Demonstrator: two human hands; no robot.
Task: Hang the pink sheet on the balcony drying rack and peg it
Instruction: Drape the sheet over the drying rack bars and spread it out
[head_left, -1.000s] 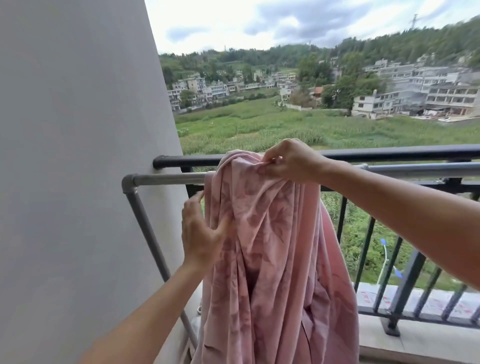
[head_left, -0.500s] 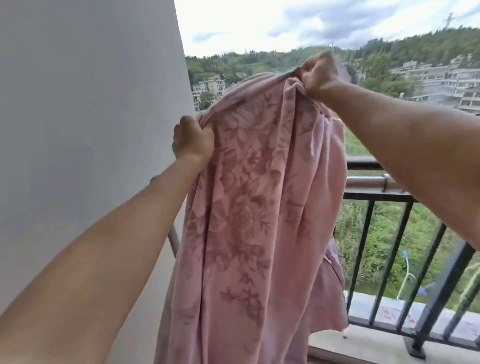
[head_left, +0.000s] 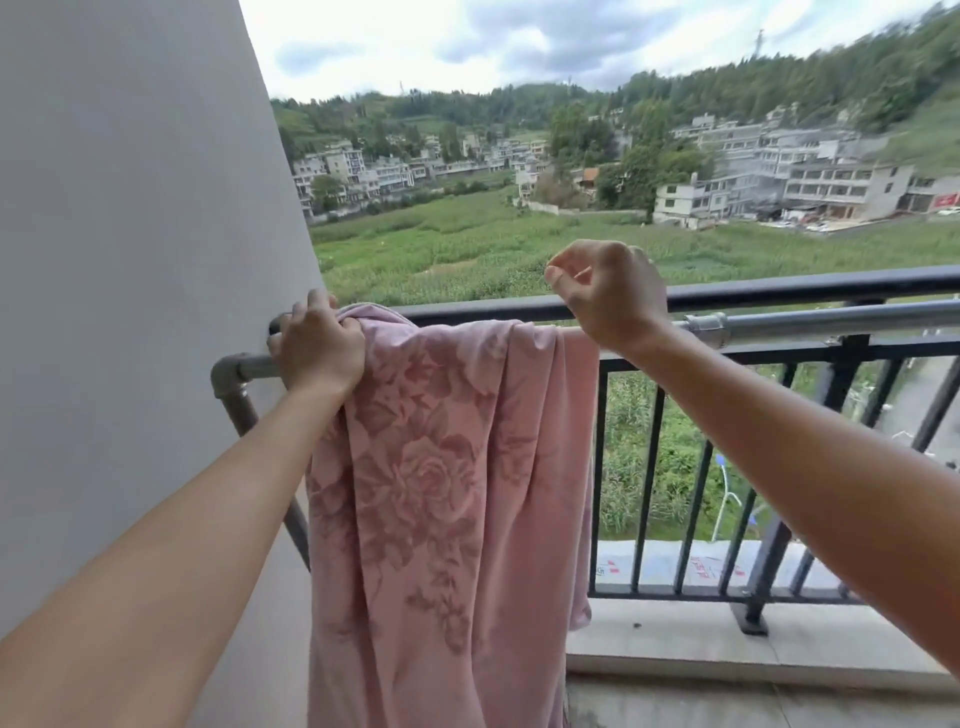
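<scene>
A pale grey wall (head_left: 130, 234) is filling the left side of the view. A black balcony railing (head_left: 810, 285) is running across the right, its upright bars standing on a concrete ledge (head_left: 727, 644). Beyond it a green field (head_left: 467, 244) is spreading toward pale multi-storey buildings (head_left: 810, 182). Wooded hills (head_left: 779, 88) are rising behind them under a cloudy sky (head_left: 519, 41).

Both forearms (head_left: 171, 519) bare, no sleeves, hands unadorned
</scene>
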